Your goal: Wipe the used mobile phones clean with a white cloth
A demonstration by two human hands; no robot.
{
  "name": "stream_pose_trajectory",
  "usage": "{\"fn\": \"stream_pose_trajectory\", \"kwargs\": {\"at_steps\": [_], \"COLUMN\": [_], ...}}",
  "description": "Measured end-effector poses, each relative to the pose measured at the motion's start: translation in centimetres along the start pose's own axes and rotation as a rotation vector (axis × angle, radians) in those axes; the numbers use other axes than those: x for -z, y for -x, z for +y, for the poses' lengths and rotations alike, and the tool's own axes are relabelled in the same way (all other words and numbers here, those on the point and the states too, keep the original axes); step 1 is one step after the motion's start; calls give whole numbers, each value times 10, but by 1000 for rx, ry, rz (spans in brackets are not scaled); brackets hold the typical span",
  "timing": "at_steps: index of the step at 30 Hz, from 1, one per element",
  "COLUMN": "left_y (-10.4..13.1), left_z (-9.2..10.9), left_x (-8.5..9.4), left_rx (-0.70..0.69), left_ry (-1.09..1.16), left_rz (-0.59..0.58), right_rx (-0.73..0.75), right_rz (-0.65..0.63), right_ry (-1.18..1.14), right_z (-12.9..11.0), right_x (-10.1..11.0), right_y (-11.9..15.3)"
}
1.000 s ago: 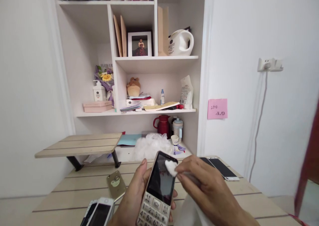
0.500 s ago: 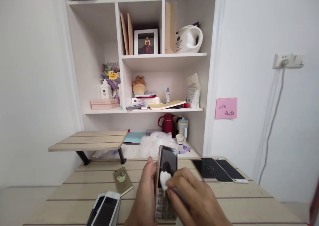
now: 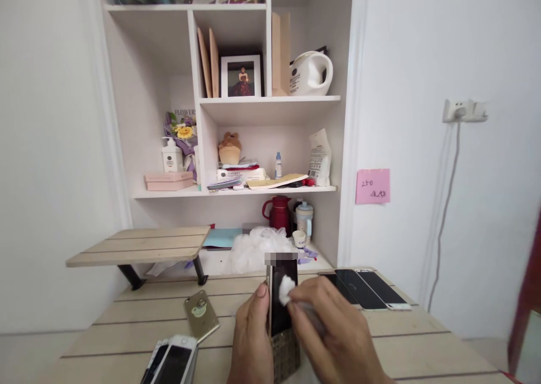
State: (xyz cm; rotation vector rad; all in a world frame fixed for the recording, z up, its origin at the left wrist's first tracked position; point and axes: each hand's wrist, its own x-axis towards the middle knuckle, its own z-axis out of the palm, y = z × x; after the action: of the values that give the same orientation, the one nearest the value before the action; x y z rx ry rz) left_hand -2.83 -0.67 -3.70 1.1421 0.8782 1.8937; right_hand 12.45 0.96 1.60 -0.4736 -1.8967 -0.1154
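Observation:
A keypad mobile phone (image 3: 282,316) with a dark screen stands upright above the table, its button rows facing me. My left hand (image 3: 252,339) is wrapped round its left side, thumb along the edge. Between the fingertips of my right hand (image 3: 333,327) is a white cotton pad (image 3: 286,290), pressed or held close against the screen. My right fingers partly cover the phone's right edge. To the left, a gold phone (image 3: 202,316) lies back up, and a small stack of white phones (image 3: 174,361) rests nearer to me.
Several dark-screened phones (image 3: 361,289) lie in a row at the table's right rear. A raised wooden stand (image 3: 139,246) is at the left rear. Behind the table, shelves hold a red jug (image 3: 279,213), a crumpled plastic bag (image 3: 257,248) and a small cup (image 3: 299,238).
The cotton pad has moved up and slightly right on the screen with my right hand. The phone is turned a little more upright, and the view has shifted slightly.

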Motion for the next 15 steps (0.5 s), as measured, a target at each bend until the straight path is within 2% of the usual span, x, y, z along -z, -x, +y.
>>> {"fn": "stream_pose_trajectory", "kwargs": {"at_steps": [2,4,7,9,12,15], "left_y": [1,3,7,8,6,3], "left_z": [-1,2,12,20,28,31], "left_x": [-7,-16,-29,-37,-44,-44], "left_rx": [-2,-24,-99,-155,-169,-174], "left_ry": [-53,-130,-196,-177,-163,-204], "left_rz": [4,-15,-88,-201,-301,-326], "right_rx": [-99,-133,-66,-41,-147,-233], "right_rz": [108,163,142,143,199,202], "right_ry": [28,38,-9,-30,-12,-38], "right_z": [6,7,3,2,4,5], "right_x": [6,12,18,20,22,22], "right_y": [-4,-6,-7,-7,-8,-7]}}
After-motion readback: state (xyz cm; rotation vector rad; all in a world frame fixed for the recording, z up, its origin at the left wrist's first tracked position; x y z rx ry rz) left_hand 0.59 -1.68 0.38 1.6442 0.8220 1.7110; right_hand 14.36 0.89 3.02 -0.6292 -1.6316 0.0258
